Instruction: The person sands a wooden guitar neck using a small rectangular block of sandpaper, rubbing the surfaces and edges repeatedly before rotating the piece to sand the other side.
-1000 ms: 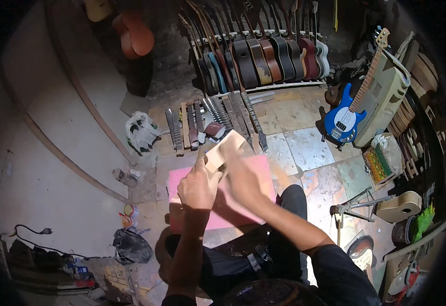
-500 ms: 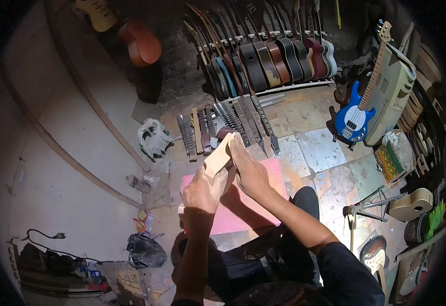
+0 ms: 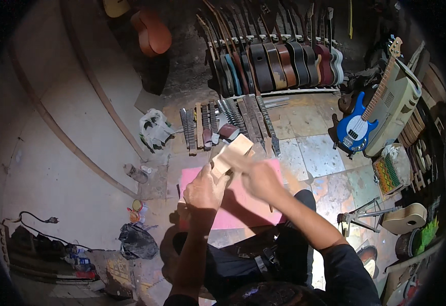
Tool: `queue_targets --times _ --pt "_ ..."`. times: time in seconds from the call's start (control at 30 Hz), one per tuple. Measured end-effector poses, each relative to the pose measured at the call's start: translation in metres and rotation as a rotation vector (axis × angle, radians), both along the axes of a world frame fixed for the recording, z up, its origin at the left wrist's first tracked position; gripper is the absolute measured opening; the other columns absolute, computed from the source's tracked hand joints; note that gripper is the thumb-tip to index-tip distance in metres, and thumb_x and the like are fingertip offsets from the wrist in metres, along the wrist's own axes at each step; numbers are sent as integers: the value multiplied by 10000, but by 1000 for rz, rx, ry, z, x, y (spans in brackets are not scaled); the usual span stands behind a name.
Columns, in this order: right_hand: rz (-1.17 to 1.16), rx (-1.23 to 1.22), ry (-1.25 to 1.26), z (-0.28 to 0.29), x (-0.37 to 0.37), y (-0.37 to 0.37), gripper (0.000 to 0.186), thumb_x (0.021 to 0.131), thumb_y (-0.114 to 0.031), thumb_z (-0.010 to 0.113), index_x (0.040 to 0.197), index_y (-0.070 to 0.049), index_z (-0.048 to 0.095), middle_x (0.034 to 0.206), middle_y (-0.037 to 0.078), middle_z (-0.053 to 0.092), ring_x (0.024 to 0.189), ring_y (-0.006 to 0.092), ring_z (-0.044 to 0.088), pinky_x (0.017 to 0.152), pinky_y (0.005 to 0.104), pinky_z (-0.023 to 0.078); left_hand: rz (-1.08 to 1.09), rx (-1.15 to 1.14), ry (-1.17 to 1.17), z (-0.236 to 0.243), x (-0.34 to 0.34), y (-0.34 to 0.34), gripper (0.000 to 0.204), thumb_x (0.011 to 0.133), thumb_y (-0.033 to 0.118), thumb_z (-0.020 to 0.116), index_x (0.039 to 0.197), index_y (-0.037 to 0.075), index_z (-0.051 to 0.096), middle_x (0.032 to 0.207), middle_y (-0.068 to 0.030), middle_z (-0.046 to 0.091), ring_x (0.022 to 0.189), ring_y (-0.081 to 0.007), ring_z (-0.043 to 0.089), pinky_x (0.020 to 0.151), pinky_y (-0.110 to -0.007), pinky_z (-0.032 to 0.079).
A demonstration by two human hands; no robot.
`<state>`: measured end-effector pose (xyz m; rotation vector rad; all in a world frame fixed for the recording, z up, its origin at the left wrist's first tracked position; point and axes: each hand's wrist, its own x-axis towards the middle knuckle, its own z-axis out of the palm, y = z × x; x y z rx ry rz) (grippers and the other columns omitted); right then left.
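Note:
My left hand (image 3: pixel 203 191) is closed around the lower end of a pale wooden piece (image 3: pixel 240 145), held angled above a pink board (image 3: pixel 241 209). My right hand (image 3: pixel 261 183), smeared by motion, is closed on a flat brownish object (image 3: pixel 233 160) lying across the wood's face; what that object is, I cannot make out. Beyond my hands, several fretted necks (image 3: pixel 225 115) lie in rows on the floor, with dark red pieces (image 3: pixel 229 131) at their near ends.
A rack of guitars (image 3: pixel 279 66) stands at the back. A blue bass (image 3: pixel 358 127) leans at the right, near a woven box (image 3: pixel 388 173) and a metal stand (image 3: pixel 358 214). White bags (image 3: pixel 155 130), cans (image 3: pixel 138 206) and a black bag (image 3: pixel 136 239) sit at the left.
Since half a second ago my right hand has moved down and right from the top of the wood, with the brown object now showing across it. The view has shifted slightly.

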<state>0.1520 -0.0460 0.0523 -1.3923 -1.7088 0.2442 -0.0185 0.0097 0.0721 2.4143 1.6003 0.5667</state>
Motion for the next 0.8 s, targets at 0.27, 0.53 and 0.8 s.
queue_targets --times 0.27,0.53,0.8 --pt "-93 -149 -37 5 8 -7 734 808 78 511 1504 -142 582 1496 204 572 1250 397 643 1052 433 547 5 -47 26 5 0 -10 544 911 479 741 1272 80 656 1088 -204 760 933 -451 731 816 -544 567" --pt "6 -99 20 2 1 -1 715 844 87 479 1516 -141 568 1517 177 563 1346 381 587 1129 417 493 39 -33 41 2 -1 -7 537 930 454 725 1309 81 650 1132 -213 751 974 -446 731 847 -545 566" --pt "-388 178 283 -15 66 -3 418 945 -46 567 1352 -11 657 861 113 698 714 241 668 671 369 539 36 -160 51 22 8 -14 540 914 436 763 1295 68 663 1093 -224 754 1000 -432 728 867 -506 574"
